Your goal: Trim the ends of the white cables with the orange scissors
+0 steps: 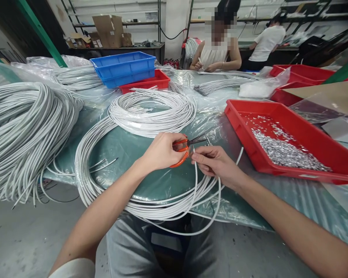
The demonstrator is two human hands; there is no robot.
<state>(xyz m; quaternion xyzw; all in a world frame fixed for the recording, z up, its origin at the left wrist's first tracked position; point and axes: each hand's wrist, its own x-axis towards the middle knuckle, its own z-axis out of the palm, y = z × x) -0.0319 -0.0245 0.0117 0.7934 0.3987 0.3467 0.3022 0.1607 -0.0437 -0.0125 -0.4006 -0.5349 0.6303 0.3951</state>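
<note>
The left hand [164, 152] is gripping an orange-handled, dark-tipped metal hand tool [189, 143], its fingers curling round the handles. The right hand [213, 162]'s fingers are pinching a thin, round white cable [195, 179], probably steadying its end beside the tool. That end is poking just above the pinching fingers; the remaining length is hanging below, near a looped white cable coil [85, 166].

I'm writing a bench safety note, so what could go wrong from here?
The left hand holds orange-handled scissors close to the right hand, which pinches a white cable; a slip might cause a nick. Cable loops hang past the edge of the table and could snag.
</note>
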